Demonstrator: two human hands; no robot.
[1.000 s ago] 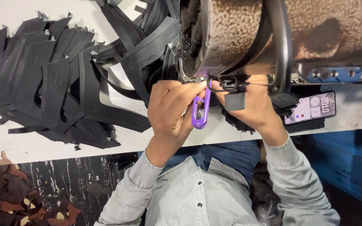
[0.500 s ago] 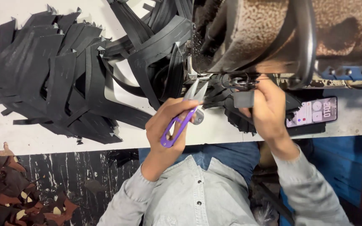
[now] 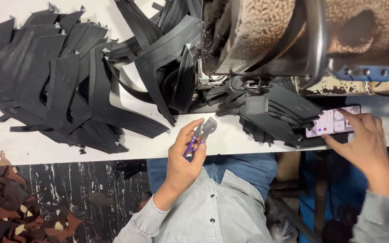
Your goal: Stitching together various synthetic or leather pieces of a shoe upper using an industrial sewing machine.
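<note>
A large heap of black leather strips (image 3: 55, 90) covers the white table (image 3: 32, 146) at about ten o'clock, and more curved black pieces (image 3: 158, 58) lie near the middle, toward twelve o'clock. A worn, rust-spotted sewing machine (image 3: 284, 40) fills the picture from twelve to two o'clock, with a blue bracket (image 3: 365, 72) on its side at two o'clock and a small stack of black pieces (image 3: 275, 117) under it. At eight o'clock, brown leather scraps (image 3: 10, 211) lie on the dark, paint-marked floor (image 3: 82, 189).
</note>
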